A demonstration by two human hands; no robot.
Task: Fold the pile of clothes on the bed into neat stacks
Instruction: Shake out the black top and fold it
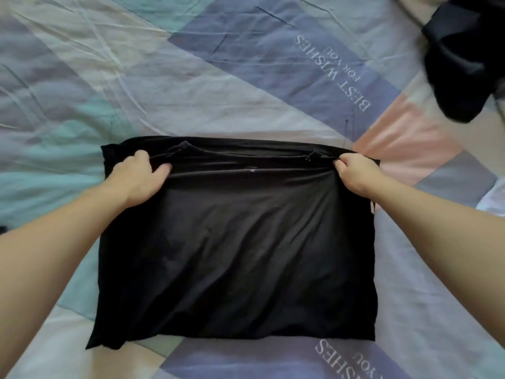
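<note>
A black garment point(235, 250) lies spread flat in the middle of the bed as a wide rectangle, its far part doubled over. My left hand point(139, 176) grips a fold of the cloth near the far left corner. My right hand point(355, 173) pinches the folded edge near the far right corner. Both forearms reach in from the near side, and the cloth is pulled taut between the hands.
The bed is covered by a sheet point(191, 77) in pastel patches with printed lettering. A heap of dark clothes point(464, 56) lies at the far right corner. Something white point(494, 198) shows at the right edge.
</note>
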